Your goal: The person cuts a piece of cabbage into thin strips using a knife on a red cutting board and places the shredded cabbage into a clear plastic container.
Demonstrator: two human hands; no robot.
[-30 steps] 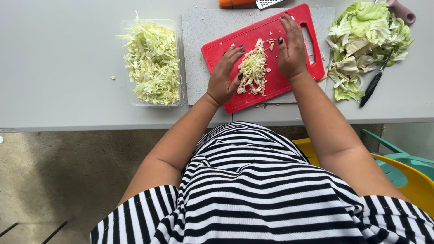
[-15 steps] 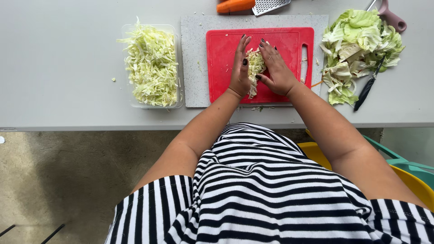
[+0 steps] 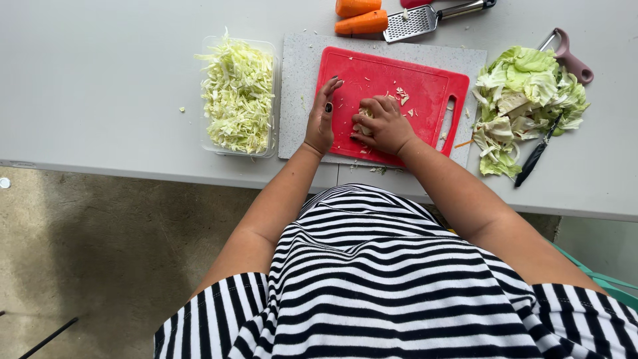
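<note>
Since before, the right hand (image 3: 385,125) has clenched the shredded cabbage (image 3: 363,119); left hand (image 3: 321,118) released, grey table (image 3: 100,86).

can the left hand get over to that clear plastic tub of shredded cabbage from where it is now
Probably yes: the left hand rests open at the red cutting board's left edge, and only bare grey mat lies between it and the clear plastic tub.

A single head-worn camera looks steeply down over the wearer's striped shirt (image 3: 372,279), which fills the lower frame. A grey table (image 3: 100,86) spans the upper half, close enough to show a red cutting board (image 3: 425,86) at upper centre; concrete floor (image 3: 100,252) sits lower left
</note>
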